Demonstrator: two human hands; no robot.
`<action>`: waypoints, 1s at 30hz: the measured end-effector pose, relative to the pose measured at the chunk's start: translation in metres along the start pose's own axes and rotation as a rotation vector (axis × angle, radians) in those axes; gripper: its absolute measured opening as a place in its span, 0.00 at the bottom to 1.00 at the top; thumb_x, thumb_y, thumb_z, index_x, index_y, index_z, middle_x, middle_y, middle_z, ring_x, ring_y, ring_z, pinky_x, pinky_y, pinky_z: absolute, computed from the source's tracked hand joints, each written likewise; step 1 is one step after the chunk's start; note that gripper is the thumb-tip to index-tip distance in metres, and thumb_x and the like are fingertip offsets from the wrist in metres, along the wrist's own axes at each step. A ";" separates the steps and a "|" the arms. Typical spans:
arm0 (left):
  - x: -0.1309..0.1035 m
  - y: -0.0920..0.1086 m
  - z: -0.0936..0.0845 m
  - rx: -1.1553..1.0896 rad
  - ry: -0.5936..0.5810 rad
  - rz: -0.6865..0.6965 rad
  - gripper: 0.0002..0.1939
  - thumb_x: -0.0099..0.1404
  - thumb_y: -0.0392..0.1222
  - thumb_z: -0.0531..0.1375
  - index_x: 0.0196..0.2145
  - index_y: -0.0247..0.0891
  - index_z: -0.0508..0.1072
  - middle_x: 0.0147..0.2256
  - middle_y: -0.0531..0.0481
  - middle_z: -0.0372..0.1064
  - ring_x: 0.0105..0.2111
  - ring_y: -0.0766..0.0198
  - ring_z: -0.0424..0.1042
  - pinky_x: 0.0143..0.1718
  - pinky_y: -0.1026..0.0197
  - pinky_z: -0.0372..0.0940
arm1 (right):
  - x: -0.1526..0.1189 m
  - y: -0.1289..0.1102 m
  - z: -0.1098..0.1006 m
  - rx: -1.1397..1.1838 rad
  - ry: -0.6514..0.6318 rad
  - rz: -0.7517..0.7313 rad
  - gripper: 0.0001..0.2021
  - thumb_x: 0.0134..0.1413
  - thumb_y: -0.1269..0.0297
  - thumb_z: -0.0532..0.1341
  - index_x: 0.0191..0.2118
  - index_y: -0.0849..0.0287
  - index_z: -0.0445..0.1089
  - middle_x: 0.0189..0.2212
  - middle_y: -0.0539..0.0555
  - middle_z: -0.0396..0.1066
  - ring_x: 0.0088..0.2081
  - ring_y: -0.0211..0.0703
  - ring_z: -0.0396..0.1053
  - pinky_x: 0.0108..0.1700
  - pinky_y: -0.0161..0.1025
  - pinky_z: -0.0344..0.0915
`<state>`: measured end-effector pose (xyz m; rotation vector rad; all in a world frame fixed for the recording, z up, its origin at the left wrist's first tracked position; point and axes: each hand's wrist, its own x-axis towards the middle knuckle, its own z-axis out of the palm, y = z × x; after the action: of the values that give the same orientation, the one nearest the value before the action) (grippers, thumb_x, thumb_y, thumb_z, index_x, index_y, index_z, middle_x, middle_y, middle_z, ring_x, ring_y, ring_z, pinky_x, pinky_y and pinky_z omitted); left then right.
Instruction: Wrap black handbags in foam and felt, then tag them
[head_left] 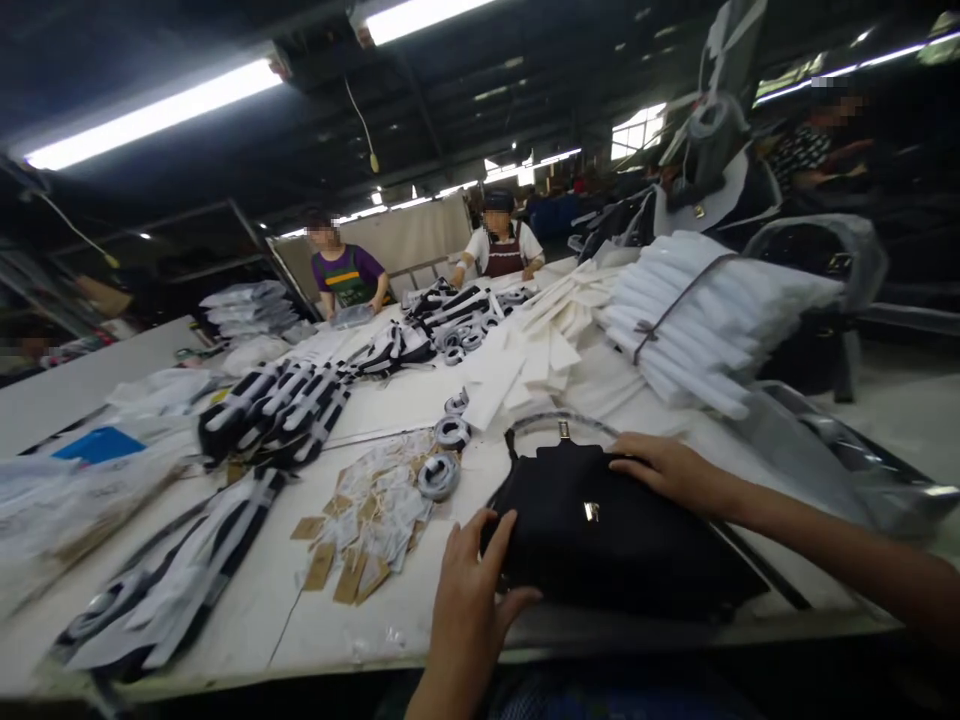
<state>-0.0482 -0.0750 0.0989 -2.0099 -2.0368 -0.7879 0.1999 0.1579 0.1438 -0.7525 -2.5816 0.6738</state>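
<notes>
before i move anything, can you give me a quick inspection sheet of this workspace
Surface: white table, heavily covered
Job's things: black bag with a shiny clasp, near the table's front edge
Clutter: pile of tags, black-and-white pieces, tied bundle of white rolls
Hands: left hand, fingers spread, at the bag's left side; right hand on its top edge
Cables: two cords hanging overhead
Surroundings: two people across the table; tube lights above

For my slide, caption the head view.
Left hand and right hand at a black bag, beside tags on a white table.
</notes>
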 end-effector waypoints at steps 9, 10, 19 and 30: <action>0.055 0.011 0.008 0.049 -0.365 0.364 0.58 0.44 0.59 0.73 0.67 0.45 0.51 0.67 0.36 0.49 0.66 0.41 0.51 0.61 0.34 0.57 | -0.066 -0.043 0.019 -0.386 -0.052 -0.275 0.43 0.52 0.46 0.66 0.69 0.55 0.51 0.67 0.60 0.54 0.66 0.61 0.53 0.65 0.60 0.55; 0.059 0.011 0.013 0.040 -0.405 0.394 0.59 0.45 0.60 0.72 0.68 0.47 0.49 0.68 0.37 0.48 0.66 0.41 0.50 0.61 0.34 0.56 | -0.071 -0.041 0.027 -0.413 -0.054 -0.254 0.47 0.50 0.47 0.67 0.70 0.56 0.47 0.68 0.61 0.50 0.67 0.62 0.51 0.65 0.61 0.56; 0.028 -0.006 0.059 0.121 -0.434 0.473 0.35 0.71 0.34 0.52 0.68 0.58 0.44 0.67 0.49 0.52 0.65 0.49 0.54 0.62 0.41 0.58 | -0.087 0.010 0.096 -0.502 -0.056 -0.263 0.41 0.51 0.83 0.52 0.71 0.54 0.43 0.68 0.57 0.52 0.67 0.54 0.51 0.64 0.59 0.56; 0.007 0.014 0.071 -0.039 -0.398 0.350 0.34 0.68 0.52 0.58 0.67 0.62 0.47 0.71 0.43 0.36 0.69 0.42 0.41 0.63 0.30 0.49 | -0.070 -0.013 0.081 -0.140 -0.071 -0.030 0.16 0.65 0.58 0.57 0.55 0.55 0.68 0.53 0.57 0.71 0.54 0.50 0.67 0.57 0.50 0.62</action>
<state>-0.0181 -0.0355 0.0454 -2.6155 -1.7635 -0.3842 0.2130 0.0807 0.0699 -0.7438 -2.7220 0.5241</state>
